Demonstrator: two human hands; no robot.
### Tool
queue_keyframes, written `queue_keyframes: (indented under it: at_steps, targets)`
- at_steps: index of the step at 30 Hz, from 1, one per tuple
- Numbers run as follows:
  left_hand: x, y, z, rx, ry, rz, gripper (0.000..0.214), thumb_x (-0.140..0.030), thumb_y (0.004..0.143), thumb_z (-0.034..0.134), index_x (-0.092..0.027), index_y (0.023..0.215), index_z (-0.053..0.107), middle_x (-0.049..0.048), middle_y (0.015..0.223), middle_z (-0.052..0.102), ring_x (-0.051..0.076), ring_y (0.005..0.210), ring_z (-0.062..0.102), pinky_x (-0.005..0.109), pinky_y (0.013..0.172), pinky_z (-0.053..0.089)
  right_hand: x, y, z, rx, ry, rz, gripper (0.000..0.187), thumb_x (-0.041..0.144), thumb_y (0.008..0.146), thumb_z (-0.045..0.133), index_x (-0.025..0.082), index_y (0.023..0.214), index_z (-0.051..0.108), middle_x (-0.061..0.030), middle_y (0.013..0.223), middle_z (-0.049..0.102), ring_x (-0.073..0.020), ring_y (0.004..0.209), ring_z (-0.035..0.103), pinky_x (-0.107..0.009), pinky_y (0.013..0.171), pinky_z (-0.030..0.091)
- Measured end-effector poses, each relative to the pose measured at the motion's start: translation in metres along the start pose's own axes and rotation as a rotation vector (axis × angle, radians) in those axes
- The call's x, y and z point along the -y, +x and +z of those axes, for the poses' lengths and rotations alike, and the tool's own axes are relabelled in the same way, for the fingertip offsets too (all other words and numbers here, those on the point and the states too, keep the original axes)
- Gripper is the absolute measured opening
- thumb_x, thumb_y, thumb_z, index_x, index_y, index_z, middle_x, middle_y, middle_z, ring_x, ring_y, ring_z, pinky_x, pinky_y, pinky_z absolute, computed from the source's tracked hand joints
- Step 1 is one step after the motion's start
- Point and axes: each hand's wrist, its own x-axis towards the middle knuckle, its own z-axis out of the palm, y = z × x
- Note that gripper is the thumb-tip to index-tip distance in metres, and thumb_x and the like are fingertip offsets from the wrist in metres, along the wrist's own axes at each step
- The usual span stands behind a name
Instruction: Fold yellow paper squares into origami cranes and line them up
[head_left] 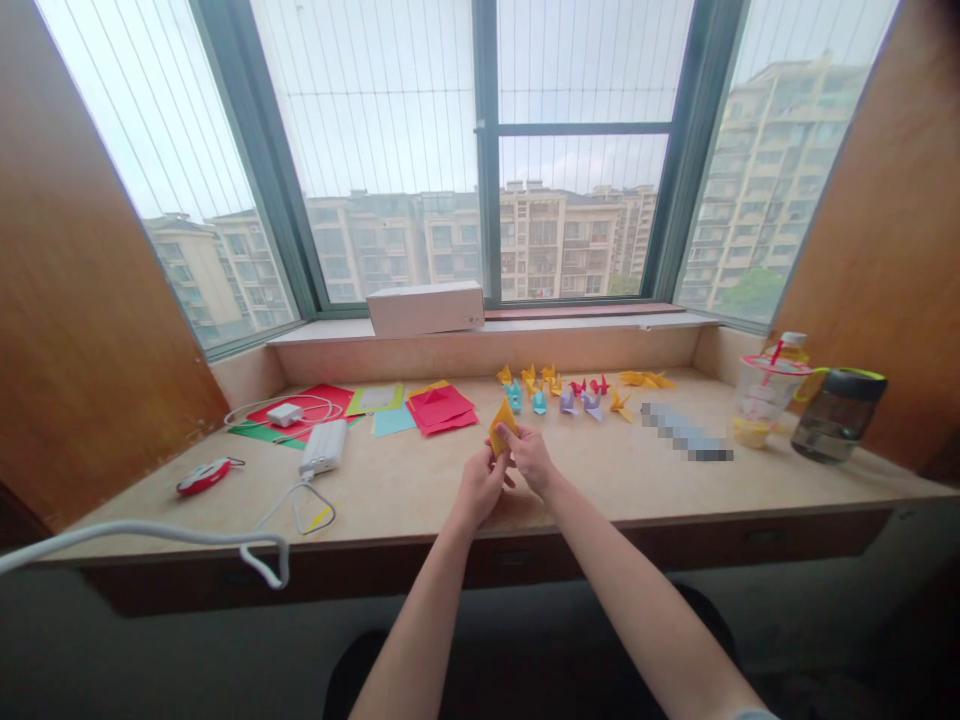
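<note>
Between my two hands is a folded piece of yellow origami paper, a pointed diamond shape held upright just above the desk. My left hand grips its lower left part, fingers closed. My right hand pinches it from the right, the thumb pressed on its face. Behind my hands stand several folded paper cranes in rows: yellow ones, blue ones, purple ones and red ones. To the left lies a stack of red paper sheets.
A white power bank with a cable, a white charger and a red-and-white object lie at left. On the right are a clear plastic cup with a straw and a dark bottle. A white box rests on the windowsill.
</note>
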Motion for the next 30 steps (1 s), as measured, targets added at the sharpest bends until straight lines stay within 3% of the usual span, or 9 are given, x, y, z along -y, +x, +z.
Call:
queue_keyframes:
  at_steps: [4,9,16,21,25,27,30]
  targets:
    - [-0.001,0.000,-0.004,-0.009,0.000,-0.001,0.031,-0.043,0.082,0.064,-0.014,0.090,0.060,0.0081,0.081,0.070,0.017,0.062,0.069,0.020,0.046,0.046,0.000,-0.001,-0.001,0.054,0.000,0.021,0.053,0.063,0.071,0.070,0.011,0.081,0.069,-0.0078,0.068,0.071,-0.0147,0.048,0.058,-0.023,0.039,0.035]
    - [0.000,-0.001,-0.006,-0.031,-0.027,-0.024,0.037,-0.047,0.082,0.064,-0.016,0.099,0.052,0.0084,0.087,0.071,0.014,0.058,0.068,0.019,0.046,0.047,0.001,-0.002,-0.006,0.026,-0.013,-0.039,0.048,0.054,0.071,0.074,0.014,0.098,0.067,-0.0065,0.080,0.074,-0.0152,0.059,0.062,-0.023,0.049,0.043]
    - [-0.001,0.000,-0.003,-0.006,-0.072,-0.060,0.042,-0.057,0.085,0.057,-0.016,0.093,0.051,0.0035,0.077,0.066,0.011,0.048,0.063,0.018,0.042,0.045,0.007,-0.006,-0.012,-0.054,-0.064,-0.099,0.050,0.043,0.076,0.072,0.015,0.116,0.060,-0.0064,0.086,0.074,-0.0164,0.068,0.065,-0.026,0.058,0.047]
    - [-0.003,-0.001,0.000,-0.002,-0.180,-0.066,0.048,-0.065,0.087,0.045,-0.018,0.081,0.048,-0.0052,0.061,0.050,0.009,0.038,0.054,0.019,0.038,0.039,0.008,-0.007,-0.012,-0.051,-0.107,-0.095,0.056,0.036,0.077,0.070,0.017,0.127,0.054,-0.0061,0.092,0.073,-0.0186,0.078,0.066,-0.027,0.063,0.049]
    - [-0.005,-0.002,0.001,-0.061,-0.270,-0.073,0.050,-0.066,0.088,0.042,-0.017,0.084,0.049,-0.0032,0.068,0.051,0.009,0.041,0.055,0.022,0.041,0.043,0.004,-0.007,-0.017,-0.067,-0.194,-0.146,0.064,0.029,0.080,0.065,0.020,0.140,0.045,-0.0074,0.105,0.069,-0.0192,0.087,0.066,-0.031,0.074,0.052]
    - [-0.005,-0.003,0.000,-0.083,-0.298,-0.077,0.051,-0.066,0.087,0.043,-0.016,0.088,0.051,0.0001,0.075,0.055,0.010,0.046,0.058,0.022,0.043,0.044,0.001,-0.007,-0.019,-0.059,-0.292,-0.212,0.058,0.026,0.081,0.063,0.023,0.137,0.049,-0.0097,0.115,0.066,-0.0210,0.093,0.065,-0.035,0.077,0.054]
    - [-0.006,-0.003,0.000,-0.091,-0.314,-0.084,0.053,-0.065,0.087,0.045,-0.014,0.095,0.056,0.0047,0.082,0.060,0.012,0.052,0.061,0.023,0.043,0.045,-0.002,-0.010,-0.021,-0.065,-0.431,-0.319,0.033,0.020,0.080,0.062,0.023,0.112,0.070,-0.0099,0.132,0.057,-0.0260,0.115,0.057,-0.043,0.093,0.049]
